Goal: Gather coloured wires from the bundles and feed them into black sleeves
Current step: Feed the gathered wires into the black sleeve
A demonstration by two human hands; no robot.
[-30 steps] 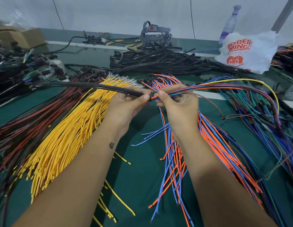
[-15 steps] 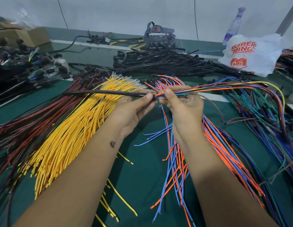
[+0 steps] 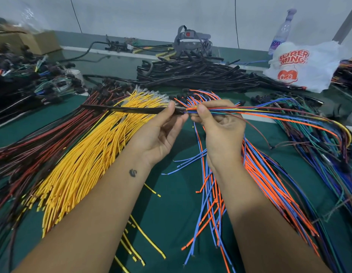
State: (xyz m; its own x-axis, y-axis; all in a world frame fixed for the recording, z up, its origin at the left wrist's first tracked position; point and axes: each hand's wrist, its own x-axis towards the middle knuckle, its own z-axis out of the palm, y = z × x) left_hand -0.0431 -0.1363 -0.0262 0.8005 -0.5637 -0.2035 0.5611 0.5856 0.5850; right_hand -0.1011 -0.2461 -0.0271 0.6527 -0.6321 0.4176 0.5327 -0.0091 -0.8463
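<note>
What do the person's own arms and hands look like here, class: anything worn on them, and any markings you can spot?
Both forearms are bare right to the frame's bottom edge: no sleeves, gloves, watch or rings in view. The left hand and right hand have short, unpainted nails. The only marking is a small dark tattoo on the left forearm near the wrist.

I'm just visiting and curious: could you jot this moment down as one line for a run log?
step: feeding | left hand: pinches black sleeve | right hand: pinches coloured wires at sleeve mouth | table: green
</note>
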